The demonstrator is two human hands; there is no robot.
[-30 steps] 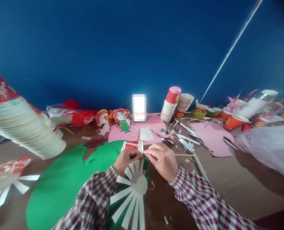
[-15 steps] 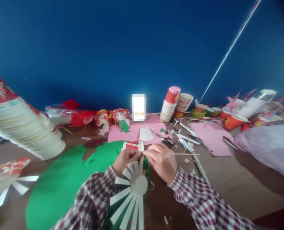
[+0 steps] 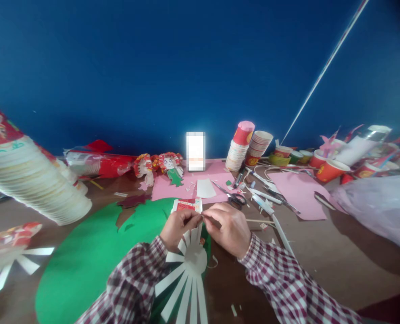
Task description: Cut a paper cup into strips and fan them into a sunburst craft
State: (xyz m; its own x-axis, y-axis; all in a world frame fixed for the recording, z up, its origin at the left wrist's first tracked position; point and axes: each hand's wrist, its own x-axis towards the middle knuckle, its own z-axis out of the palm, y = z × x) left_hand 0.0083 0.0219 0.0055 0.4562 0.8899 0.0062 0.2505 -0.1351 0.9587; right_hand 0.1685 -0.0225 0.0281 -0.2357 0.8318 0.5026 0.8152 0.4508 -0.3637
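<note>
A paper cup cut into long white strips is splayed out like a fan below my hands, its round base facing me. My left hand is closed, thumb and fingers pinching the end of one upper strip. Close against it, my right hand is closed in a pinch at the same spot. A thin wooden stick runs out from behind my right hand, in line with its fingertips. What lies exactly between the fingertips is too small to see. Beyond the hands lies a red-and-white printed piece.
Green sheet lies under my left arm. Scissors rest near pink paper. Stacked cups stand at the back; a tall leaning cup stack is at left. A plastic bag lies right, another strip-cut cup at left.
The strip-cut cup has turned a little, its lower strips swinging right. My right fingers have shifted slightly at the pinch. The thin stick has moved a little left and down.
</note>
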